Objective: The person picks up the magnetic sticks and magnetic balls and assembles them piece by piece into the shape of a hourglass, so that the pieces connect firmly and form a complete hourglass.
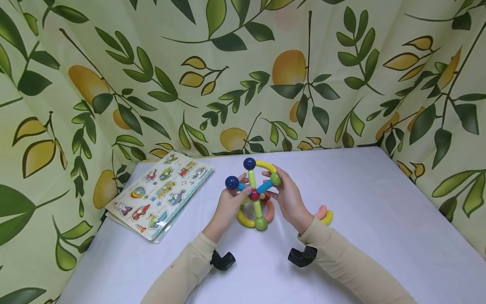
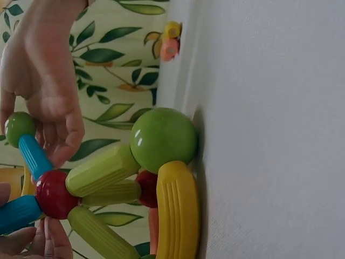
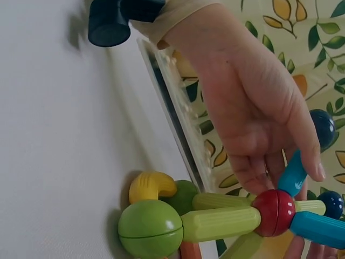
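Note:
A ball-and-stick building toy stands on the table, with a red ball (image 1: 254, 194) at its middle joint and a ring of curved sticks and balls at its base. My left hand (image 1: 228, 206) pinches a blue stick (image 3: 294, 172) that runs from the red ball to a navy ball (image 1: 232, 182). Across from it, my right hand (image 1: 291, 200) holds a green ball (image 1: 276, 178) at the end of another blue stick (image 1: 265, 186). A yellow curved stick (image 1: 265, 165) joins that green ball to an upper navy ball (image 1: 249, 163). Fingers hide parts of the toy's back.
Two loose curved sticks, one pink (image 1: 321, 211) and one yellow (image 1: 327, 217), lie right of my right wrist. Picture boards (image 1: 159, 196) with vehicle drawings are stacked at the table's left. A leaf-patterned curtain (image 1: 243, 76) surrounds the white table (image 1: 379, 236).

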`<state>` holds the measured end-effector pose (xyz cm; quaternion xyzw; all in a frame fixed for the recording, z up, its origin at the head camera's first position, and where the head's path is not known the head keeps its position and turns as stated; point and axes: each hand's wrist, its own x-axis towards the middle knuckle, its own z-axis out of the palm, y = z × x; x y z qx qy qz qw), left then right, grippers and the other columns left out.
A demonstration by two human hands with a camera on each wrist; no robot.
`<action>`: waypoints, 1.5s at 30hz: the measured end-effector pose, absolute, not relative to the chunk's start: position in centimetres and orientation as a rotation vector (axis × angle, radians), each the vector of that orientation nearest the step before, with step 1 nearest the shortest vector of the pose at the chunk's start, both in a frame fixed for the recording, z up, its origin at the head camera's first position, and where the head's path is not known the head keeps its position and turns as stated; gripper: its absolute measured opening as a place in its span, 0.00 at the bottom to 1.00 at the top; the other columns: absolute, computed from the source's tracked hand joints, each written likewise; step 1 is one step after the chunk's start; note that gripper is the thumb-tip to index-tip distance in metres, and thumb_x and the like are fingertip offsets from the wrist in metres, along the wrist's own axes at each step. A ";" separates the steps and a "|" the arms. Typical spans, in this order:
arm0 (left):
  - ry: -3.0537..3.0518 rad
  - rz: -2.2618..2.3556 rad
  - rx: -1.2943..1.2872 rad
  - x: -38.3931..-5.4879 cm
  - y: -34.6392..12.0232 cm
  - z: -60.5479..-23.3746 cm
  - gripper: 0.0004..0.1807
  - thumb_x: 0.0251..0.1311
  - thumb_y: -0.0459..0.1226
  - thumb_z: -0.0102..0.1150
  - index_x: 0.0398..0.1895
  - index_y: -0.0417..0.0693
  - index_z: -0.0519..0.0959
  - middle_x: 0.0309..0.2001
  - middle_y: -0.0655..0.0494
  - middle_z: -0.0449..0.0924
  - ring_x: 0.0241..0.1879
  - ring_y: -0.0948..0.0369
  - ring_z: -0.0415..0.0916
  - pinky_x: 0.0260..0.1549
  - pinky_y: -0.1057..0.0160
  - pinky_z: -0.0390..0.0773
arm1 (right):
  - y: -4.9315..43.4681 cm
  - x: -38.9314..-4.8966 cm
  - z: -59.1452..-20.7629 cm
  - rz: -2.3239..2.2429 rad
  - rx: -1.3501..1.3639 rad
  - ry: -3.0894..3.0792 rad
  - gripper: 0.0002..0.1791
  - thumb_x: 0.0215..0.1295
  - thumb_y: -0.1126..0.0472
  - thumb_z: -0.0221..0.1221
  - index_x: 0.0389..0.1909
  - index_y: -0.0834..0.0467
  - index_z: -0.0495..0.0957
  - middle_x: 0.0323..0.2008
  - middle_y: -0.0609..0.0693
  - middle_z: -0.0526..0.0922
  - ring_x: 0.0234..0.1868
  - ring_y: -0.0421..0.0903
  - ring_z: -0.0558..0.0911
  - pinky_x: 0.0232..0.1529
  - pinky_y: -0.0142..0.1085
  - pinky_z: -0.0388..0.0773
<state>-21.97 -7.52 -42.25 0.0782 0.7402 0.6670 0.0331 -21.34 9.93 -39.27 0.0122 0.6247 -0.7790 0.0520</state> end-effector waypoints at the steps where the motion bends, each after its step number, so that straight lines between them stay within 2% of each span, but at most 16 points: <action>1: 2.288 2.033 0.254 -22.0 -7.6 -42.2 0.29 0.69 0.44 0.58 0.71 0.49 0.68 0.66 0.46 0.74 0.69 0.49 0.68 0.66 0.48 0.72 | 10.0 -21.4 -39.3 -2.367 0.039 1.899 0.30 0.80 0.43 0.32 0.74 0.54 0.56 0.67 0.59 0.68 0.67 0.56 0.67 0.69 0.56 0.65; 6: 2.294 1.933 0.309 -22.3 -8.0 -42.0 0.28 0.70 0.42 0.57 0.71 0.49 0.68 0.65 0.46 0.74 0.66 0.49 0.68 0.64 0.45 0.73 | 10.3 -21.3 -39.2 -2.377 0.056 1.923 0.31 0.79 0.48 0.30 0.75 0.56 0.58 0.70 0.56 0.63 0.68 0.52 0.66 0.67 0.50 0.70; 11: 2.209 1.889 0.291 -22.6 -8.3 -41.8 0.33 0.66 0.35 0.60 0.74 0.54 0.63 0.69 0.49 0.72 0.69 0.48 0.69 0.67 0.41 0.68 | 10.7 -21.2 -39.0 -2.384 0.044 1.914 0.31 0.76 0.53 0.29 0.76 0.59 0.56 0.75 0.51 0.60 0.62 0.50 0.69 0.64 0.43 0.72; 14: 2.196 1.885 0.299 -22.9 -8.3 -41.9 0.34 0.65 0.33 0.60 0.74 0.54 0.61 0.68 0.47 0.73 0.68 0.47 0.70 0.67 0.40 0.67 | 10.9 -21.2 -38.9 -2.370 0.033 1.904 0.30 0.77 0.52 0.30 0.76 0.58 0.56 0.72 0.51 0.62 0.58 0.47 0.72 0.63 0.40 0.73; 17: 2.208 1.882 0.284 -23.1 -8.2 -42.0 0.34 0.65 0.33 0.61 0.73 0.54 0.61 0.65 0.46 0.75 0.65 0.47 0.73 0.67 0.40 0.68 | 11.0 -21.2 -39.0 -2.359 0.030 1.913 0.30 0.77 0.52 0.32 0.75 0.58 0.58 0.65 0.53 0.68 0.54 0.44 0.75 0.60 0.37 0.76; 21: 2.223 1.868 0.255 -23.2 -8.0 -41.9 0.35 0.64 0.34 0.63 0.73 0.53 0.60 0.63 0.46 0.77 0.64 0.47 0.74 0.66 0.41 0.69 | 11.3 -21.2 -39.0 -2.357 0.023 1.924 0.29 0.77 0.52 0.35 0.73 0.59 0.59 0.58 0.54 0.70 0.50 0.43 0.78 0.55 0.34 0.80; 32: 2.204 1.901 0.289 -23.5 -6.9 -42.1 0.37 0.60 0.32 0.66 0.68 0.48 0.58 0.61 0.46 0.80 0.62 0.49 0.77 0.65 0.46 0.71 | 12.5 -21.0 -39.8 -2.344 0.038 1.950 0.26 0.77 0.52 0.44 0.70 0.60 0.63 0.65 0.54 0.68 0.49 0.37 0.82 0.51 0.31 0.82; 36: 2.186 1.890 0.284 -23.7 -6.8 -42.2 0.38 0.61 0.33 0.66 0.69 0.50 0.56 0.58 0.46 0.82 0.61 0.49 0.77 0.68 0.42 0.68 | 12.9 -21.0 -39.9 -2.360 0.029 1.926 0.27 0.77 0.52 0.45 0.70 0.61 0.64 0.65 0.52 0.70 0.49 0.36 0.82 0.51 0.32 0.82; 40: 2.138 1.889 0.249 -24.0 -6.8 -42.3 0.41 0.61 0.33 0.66 0.73 0.51 0.54 0.58 0.46 0.81 0.62 0.49 0.75 0.70 0.37 0.60 | 13.0 -21.1 -39.9 -2.380 0.026 1.911 0.27 0.77 0.52 0.48 0.69 0.62 0.66 0.57 0.46 0.76 0.47 0.37 0.82 0.50 0.32 0.83; 45: 2.092 1.857 0.190 -24.4 -6.7 -42.3 0.36 0.61 0.35 0.66 0.71 0.51 0.62 0.59 0.49 0.81 0.63 0.50 0.74 0.70 0.33 0.54 | 13.2 -21.1 -39.8 -2.372 0.037 1.909 0.28 0.76 0.51 0.50 0.69 0.63 0.67 0.50 0.41 0.79 0.46 0.37 0.82 0.50 0.33 0.83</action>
